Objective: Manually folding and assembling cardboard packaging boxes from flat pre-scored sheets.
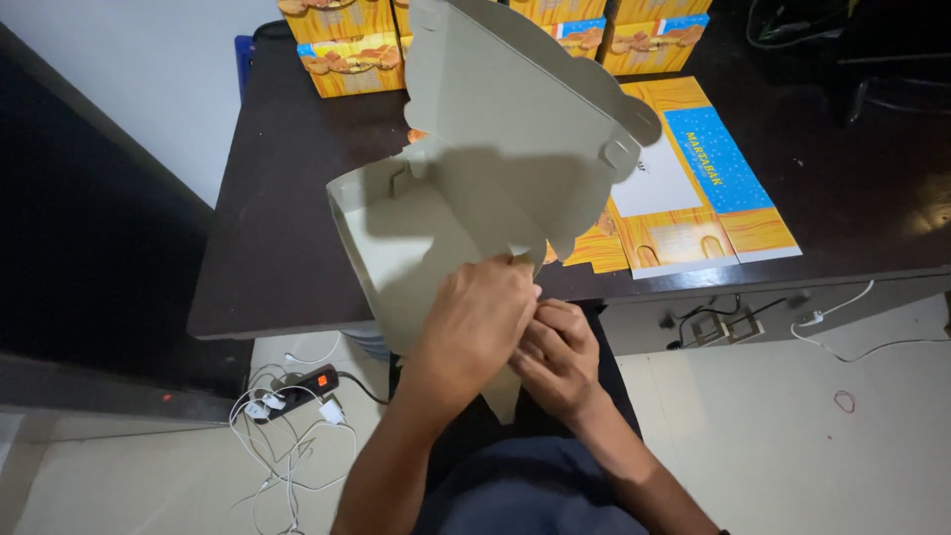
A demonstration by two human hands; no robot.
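Grey-brown cardboard box blank, half folded and with its plain inner side toward me, sits between my body and the near edge of the dark brown bench, its big flap standing up over the benchtop. From the head camera, my left hand lies curled over the lower corner of the cardboard, fingers closed on a small tab there. My right hand is just beside it, touching it, with its fingertips pinching the same folded edge from underneath. Both hands are pressed close together on the cardboard, neither one spread.

On the bench behind the raised flap lies a flat, unfolded box sheet printed orange, blue and white, with more such sheets partly hidden under it. Along the far edge stand several finished orange and yellow boxes, side by side. Below the bench, on the pale floor at the left, a black power strip rests among tangled white cables. My dark trousers fill the bottom of the view.
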